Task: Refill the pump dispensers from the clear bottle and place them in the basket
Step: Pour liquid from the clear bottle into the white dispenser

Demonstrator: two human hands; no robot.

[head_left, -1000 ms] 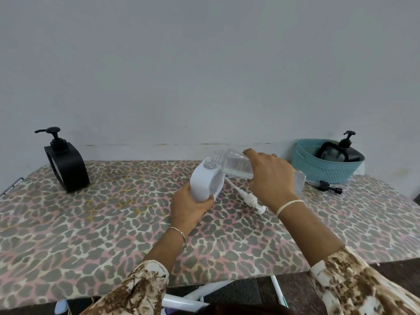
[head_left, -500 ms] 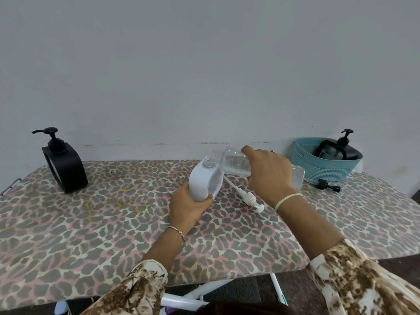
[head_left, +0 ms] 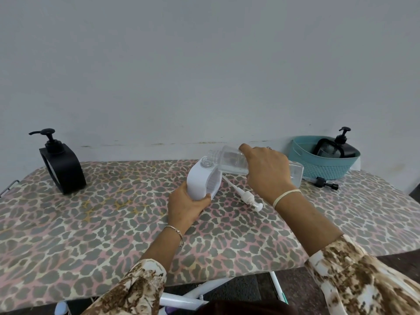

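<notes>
Head view: the white dispenser [head_left: 203,178] is tilted with its top open. The left hand [head_left: 185,206] curls round its bottom, near the middle of the table [head_left: 91,223]. The right hand [head_left: 266,169] wraps round the bottle [head_left: 229,161]. The bottle is see-through and lies almost flat, its open mouth just over the white dispenser's hole.

I count three dispensers, one white and two black. One black dispenser [head_left: 62,165] stands far left. The second black dispenser [head_left: 341,148] sits in the basket [head_left: 322,169], far right by the wall [head_left: 204,64]. I see one bottle and one basket. Two pumps lie loose: a white pump [head_left: 246,196] beside the white dispenser, and a black pump [head_left: 325,183] just in front of the basket.

The table has a spotty leopard cover. The wall is plain and pale.
</notes>
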